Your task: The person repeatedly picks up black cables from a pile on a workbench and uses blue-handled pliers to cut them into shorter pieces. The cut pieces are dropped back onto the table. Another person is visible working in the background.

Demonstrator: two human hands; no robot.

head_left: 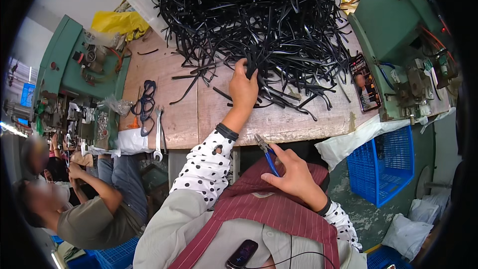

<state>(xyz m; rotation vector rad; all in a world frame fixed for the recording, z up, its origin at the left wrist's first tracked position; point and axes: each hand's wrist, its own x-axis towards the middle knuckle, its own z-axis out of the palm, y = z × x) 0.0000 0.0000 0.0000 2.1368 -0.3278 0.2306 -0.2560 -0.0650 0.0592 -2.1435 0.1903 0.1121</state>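
A large tangled heap of thin black strips spreads over the wooden table. At its near edge, my left hand is closed round several of the strips, thumb and fingers on either side of them. My right hand, lower and to the right in front of the table edge, holds small pliers with blue handles. Their metal jaws point up toward the table edge, and the far handle is partly hidden by my fingers. Loose strips lie around my left hand.
Scissors with dark handles and a wrench lie at the table's left. Green machines flank both sides. At the right are a dark printed box and a blue basket. A co-worker sits at the left.
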